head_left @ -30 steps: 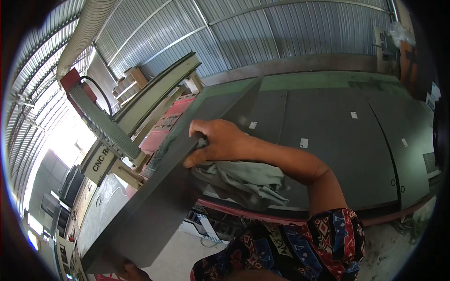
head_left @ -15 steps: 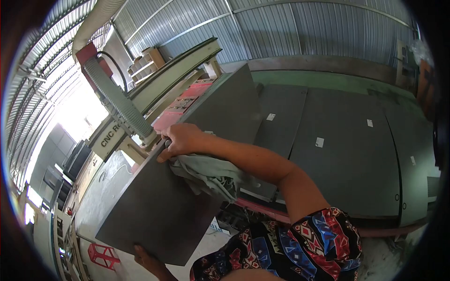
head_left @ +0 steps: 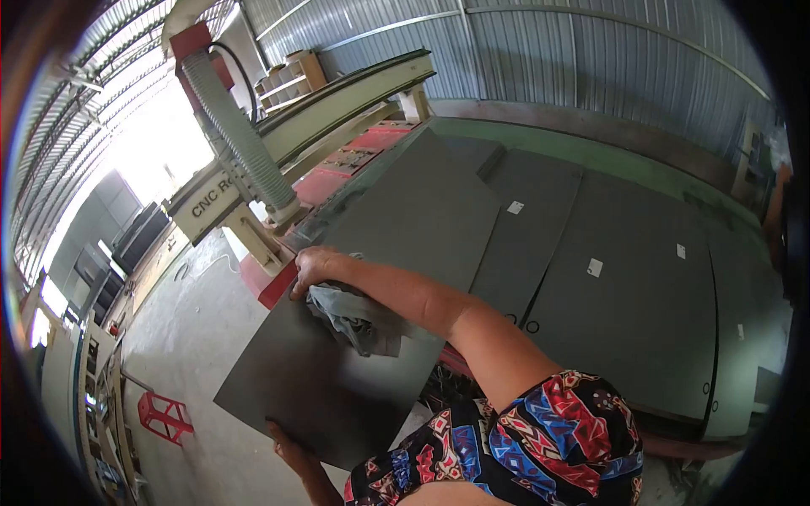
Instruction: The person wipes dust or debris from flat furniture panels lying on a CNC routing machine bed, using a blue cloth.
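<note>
A long dark grey panel (head_left: 413,215) slants from near my body to the far end of the machine bed, its face up. My right hand (head_left: 317,266) grips the panel's left long edge around its middle. A crumpled grey cloth (head_left: 346,314) hangs from under that hand and rests on the panel's face. Down at the near end, my left hand (head_left: 291,447) holds the panel's edge, fingers on top; part of this hand is hidden beneath the panel.
Several grey panels with white labels (head_left: 595,267) lie on the green bed (head_left: 658,160) at right. The CNC router's gantry (head_left: 337,105) and its ribbed hose (head_left: 245,135) stand at left. A red stool (head_left: 166,417) is on the floor.
The panel has tipped from a steep, on-edge slant to a flatter one, its far end lowering toward the bed. Both hands stay on it, and the cloth moved with my right hand.
</note>
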Available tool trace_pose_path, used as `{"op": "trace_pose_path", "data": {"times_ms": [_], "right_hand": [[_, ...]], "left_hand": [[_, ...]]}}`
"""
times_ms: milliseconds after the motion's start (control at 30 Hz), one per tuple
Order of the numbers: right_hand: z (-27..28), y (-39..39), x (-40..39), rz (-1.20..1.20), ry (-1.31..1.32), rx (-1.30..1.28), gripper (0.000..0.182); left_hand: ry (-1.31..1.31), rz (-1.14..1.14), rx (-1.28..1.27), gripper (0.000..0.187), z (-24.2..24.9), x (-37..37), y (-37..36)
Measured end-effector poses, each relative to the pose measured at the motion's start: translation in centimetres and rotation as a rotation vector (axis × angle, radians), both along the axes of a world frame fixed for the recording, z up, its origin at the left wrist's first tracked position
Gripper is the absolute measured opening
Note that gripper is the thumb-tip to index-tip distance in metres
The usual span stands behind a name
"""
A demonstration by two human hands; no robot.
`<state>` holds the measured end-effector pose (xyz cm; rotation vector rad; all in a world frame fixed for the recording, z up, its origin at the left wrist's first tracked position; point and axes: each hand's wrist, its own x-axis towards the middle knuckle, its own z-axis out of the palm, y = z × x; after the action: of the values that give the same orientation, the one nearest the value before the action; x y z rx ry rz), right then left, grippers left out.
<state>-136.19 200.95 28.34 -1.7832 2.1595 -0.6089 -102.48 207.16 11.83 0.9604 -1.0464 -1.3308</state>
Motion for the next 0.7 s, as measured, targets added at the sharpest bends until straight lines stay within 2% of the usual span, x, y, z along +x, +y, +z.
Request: {"op": "trace_pose_path", "data": {"times_ms": [100, 233, 367, 567, 633, 700], "right_hand": [[-2.1, -2.2, 0.1, 0.031, -0.011, 0.034, 0.059], [-5.2, -3.3, 0.3, 0.08, -0.057, 0.013, 0.067], [-8.5, -3.3, 0.6, -0.032, -0.158, -0.46, 0.055], [-3.5, 1.5, 0.3, -0.182, -0.302, -0.685, 0.045], [-4.1, 3.0, -0.3, -0.201, -0.266, -0.769, 0.045], [-6.3, 4.2, -0.8, -0.215, -0.214, -0.662, 0.051]], "left_hand": [[0.015, -0.021, 0.038, 0.071, -1.3, 0.3, -0.4], [0.062, -0.022, 0.095, 0.067, -2.8, 0.8, -0.2], [0.186, -0.053, 0.192, 0.065, -5.1, 0.8, -1.6], [0.231, -0.003, 0.364, 0.063, -6.8, 0.5, -2.0], [0.229, -0.057, 0.35, 0.063, -6.1, 0.3, -1.6], [0.177, -0.026, 0.424, 0.063, -5.7, 0.3, -2.3]]}}
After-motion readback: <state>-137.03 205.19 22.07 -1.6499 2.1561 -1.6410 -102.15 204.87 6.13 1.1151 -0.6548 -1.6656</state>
